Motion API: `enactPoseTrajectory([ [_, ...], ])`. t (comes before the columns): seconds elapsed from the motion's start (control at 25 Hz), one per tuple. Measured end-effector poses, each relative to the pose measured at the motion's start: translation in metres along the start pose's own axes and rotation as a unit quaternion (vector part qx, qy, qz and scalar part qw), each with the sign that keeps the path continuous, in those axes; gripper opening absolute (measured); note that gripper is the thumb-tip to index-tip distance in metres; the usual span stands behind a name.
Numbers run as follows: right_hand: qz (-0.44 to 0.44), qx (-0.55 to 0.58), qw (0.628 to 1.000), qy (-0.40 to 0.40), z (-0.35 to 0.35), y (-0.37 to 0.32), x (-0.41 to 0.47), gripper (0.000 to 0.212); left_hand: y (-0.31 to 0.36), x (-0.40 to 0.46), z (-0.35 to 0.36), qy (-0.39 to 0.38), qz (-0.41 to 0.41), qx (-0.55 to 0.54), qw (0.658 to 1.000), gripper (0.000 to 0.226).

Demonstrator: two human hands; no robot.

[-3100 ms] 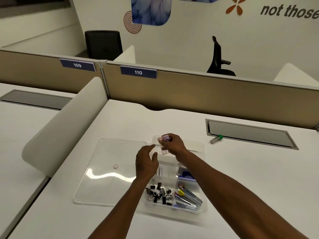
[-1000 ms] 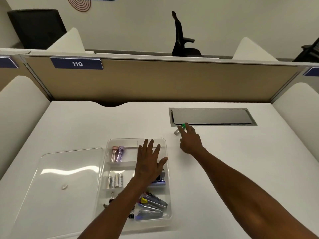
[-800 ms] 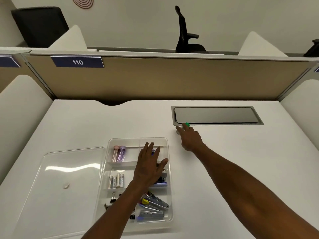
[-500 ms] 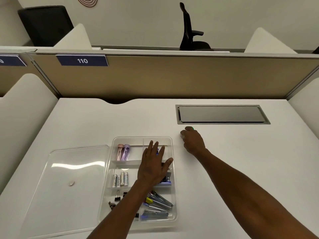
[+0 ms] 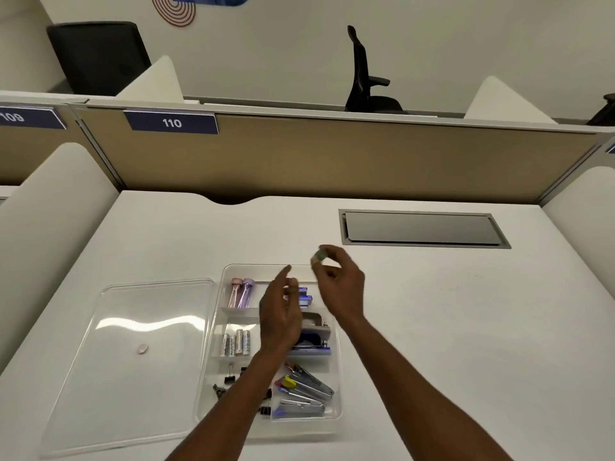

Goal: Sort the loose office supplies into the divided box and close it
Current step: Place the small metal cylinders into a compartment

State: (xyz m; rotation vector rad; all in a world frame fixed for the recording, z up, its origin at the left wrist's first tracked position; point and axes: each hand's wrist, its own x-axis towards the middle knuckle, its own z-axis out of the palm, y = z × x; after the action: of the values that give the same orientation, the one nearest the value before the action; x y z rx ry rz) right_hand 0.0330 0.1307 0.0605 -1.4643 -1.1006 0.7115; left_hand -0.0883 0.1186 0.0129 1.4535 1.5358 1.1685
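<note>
Lifted off the desk since half a second ago: the small green-capped tube (image 5: 318, 255), now pinched between thumb and fingertips of my right hand (image 5: 336, 281), held in the air just past the far right corner of the divided box (image 5: 336, 361). Before, that hand was down flat on the desk by the tube, near the grey cable hatch (image 5: 422, 229). My left hand (image 5: 279, 314) has come up off the box too; it hovers over the middle compartments, fingers loose and half spread, holding nothing, a bit motion-blurred.

Box sits at 6 o'clock on the white desk (image 5: 466, 327), lid off. Inside: two pink/lilac tubes (image 5: 240, 292) at 11 o'clock, three batteries (image 5: 235, 343) below them, black binder clips (image 5: 229, 382) at 7 o'clock, staplers or staple removers (image 5: 304, 392) at 5 o'clock, blue staple boxes (image 5: 304, 296) and a grey-blue stapler (image 5: 314, 334) on the right side, partly hidden by my left hand and forearm. Far right compartment, below the held tube, looks vacant, though my fingers cover part of it.

Clear lid (image 5: 139, 354) lies flat at 9 o'clock, touching the box's left wall. Hatch is at 1 o'clock, well apart from the box. Tan partition with label 110 (image 5: 172, 122) runs along 12 o'clock, black chairs (image 5: 364, 74) beyond it.
</note>
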Motion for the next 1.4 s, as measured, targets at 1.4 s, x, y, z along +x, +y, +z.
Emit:
enactPoseTrajectory([
  [1.4,-0.037,-0.299,0.951,-0.074,0.057,0.026,-0.021,0.041,-0.057,0.019,-0.086,-0.080,0.067,0.432,0.896,0.069],
])
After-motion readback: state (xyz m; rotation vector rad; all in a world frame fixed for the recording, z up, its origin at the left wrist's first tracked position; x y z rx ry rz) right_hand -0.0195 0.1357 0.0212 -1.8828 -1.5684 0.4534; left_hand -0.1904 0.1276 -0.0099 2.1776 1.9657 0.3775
